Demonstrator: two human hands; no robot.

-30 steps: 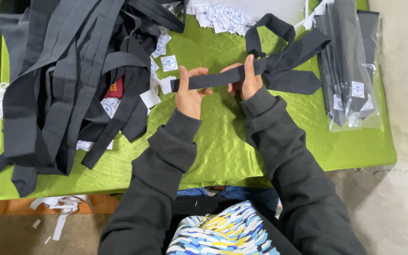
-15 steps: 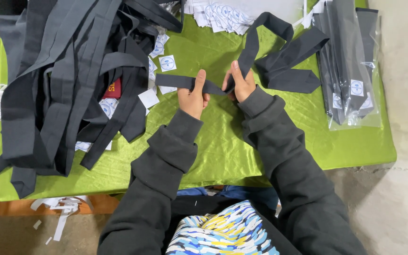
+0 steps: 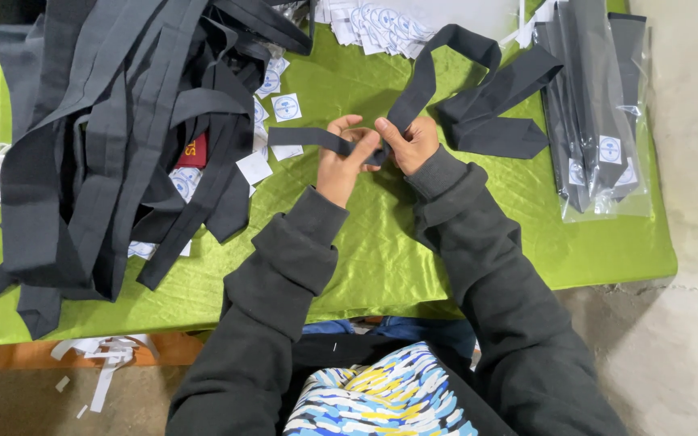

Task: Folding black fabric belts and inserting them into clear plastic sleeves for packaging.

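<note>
Both hands hold one dark grey necktie [image 3: 454,97] over a table draped in green cloth [image 3: 365,242]. My left hand [image 3: 342,161] pinches the narrow end, which sticks out to the left. My right hand [image 3: 409,141] grips the same strip right beside it, fingers nearly touching the left hand. The rest of the tie loops away to the upper right and its wide pointed end lies flat on the cloth.
A big heap of dark ties [image 3: 115,137] covers the table's left side. White square labels [image 3: 284,109] lie scattered beside it and in a pile at the back [image 3: 373,20]. Bagged ties [image 3: 599,105] lie at the right. Paper scraps [image 3: 98,359] litter the floor.
My hands have drawn closer together along the tie. The narrow end now lies lower and the tie's loop has shifted slightly left on the cloth.
</note>
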